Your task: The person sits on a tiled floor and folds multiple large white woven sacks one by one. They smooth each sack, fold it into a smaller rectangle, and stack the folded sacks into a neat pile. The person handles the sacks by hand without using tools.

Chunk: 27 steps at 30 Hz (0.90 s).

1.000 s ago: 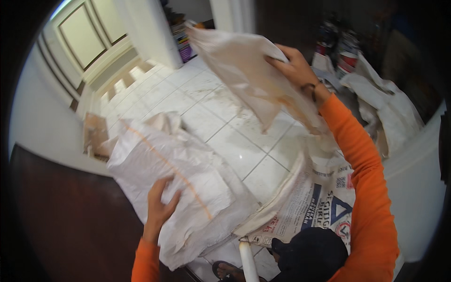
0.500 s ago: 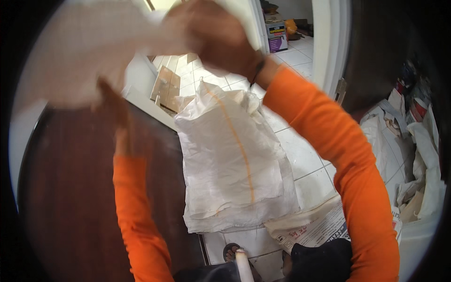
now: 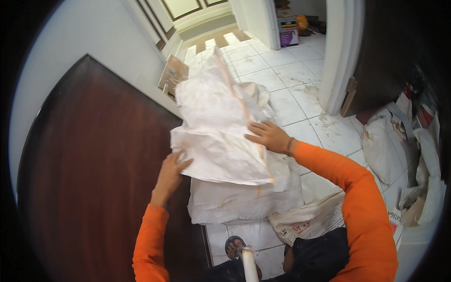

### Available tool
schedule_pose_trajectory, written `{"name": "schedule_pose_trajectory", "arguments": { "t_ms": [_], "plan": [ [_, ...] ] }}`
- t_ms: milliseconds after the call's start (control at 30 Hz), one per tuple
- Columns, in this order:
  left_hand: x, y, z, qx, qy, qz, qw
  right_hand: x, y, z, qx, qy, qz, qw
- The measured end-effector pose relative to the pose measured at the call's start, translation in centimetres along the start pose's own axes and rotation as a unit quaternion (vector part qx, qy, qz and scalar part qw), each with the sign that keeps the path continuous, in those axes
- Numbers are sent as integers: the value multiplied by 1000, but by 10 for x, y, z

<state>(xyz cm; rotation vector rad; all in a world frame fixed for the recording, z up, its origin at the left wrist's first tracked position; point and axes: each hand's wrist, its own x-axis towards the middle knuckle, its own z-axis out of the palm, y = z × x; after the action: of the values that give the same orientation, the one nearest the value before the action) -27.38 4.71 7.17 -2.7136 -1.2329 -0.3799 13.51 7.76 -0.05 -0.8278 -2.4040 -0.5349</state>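
Note:
A white woven sack [image 3: 221,155] with an orange stripe along its right side lies on top of a pile of similar white sacks [image 3: 225,202]. At its left edge is my left hand [image 3: 170,173], thumb and fingers apart, touching the cloth. My right hand [image 3: 272,137] rests with outstretched fingers on the sack's right side, over the orange stripe. The top sack is slightly wrinkled, and its far end narrows to a raised corner.
A dark brown wooden panel [image 3: 94,178] stands close on the left. A printed sack [image 3: 307,218] lies near my legs. More sacks and scraps [image 3: 418,155] are heaped at the right, by a dark door [image 3: 380,61]. A cardboard box [image 3: 288,32] sits beyond the doorway.
The sack that was blurred and raised at the upper left is now down on the pile. Both hands have come down, the right one moving nearer and the left resting at the sack's edge.

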Motion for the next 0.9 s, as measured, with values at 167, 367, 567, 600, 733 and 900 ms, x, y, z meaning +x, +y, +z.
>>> {"name": "schedule_pose_trajectory", "arguments": {
  "t_ms": [167, 367, 567, 600, 733, 900],
  "plan": [
    [-59, 49, 48, 47, -202, -10, 978, -63, -38, -2, -30, -171, 47, 984],
    [-96, 73, 86, -102, -309, -117, 938, -97, -47, 10, 22, -346, 143, 927],
    [-27, 29, 47, -246, -175, -155, 941, 9, -42, -26, 81, -321, 182, 926],
    [-12, 23, 48, -195, -58, -170, 964, 33, -41, -23, 120, -262, 187, 939],
    [40, 2, 75, -158, 35, -99, 982, 111, -40, 39, 85, -95, 60, 990],
    [43, 95, 125, -69, -18, -245, 967, 147, 4, 130, -56, -160, 96, 981]
  ]
}}
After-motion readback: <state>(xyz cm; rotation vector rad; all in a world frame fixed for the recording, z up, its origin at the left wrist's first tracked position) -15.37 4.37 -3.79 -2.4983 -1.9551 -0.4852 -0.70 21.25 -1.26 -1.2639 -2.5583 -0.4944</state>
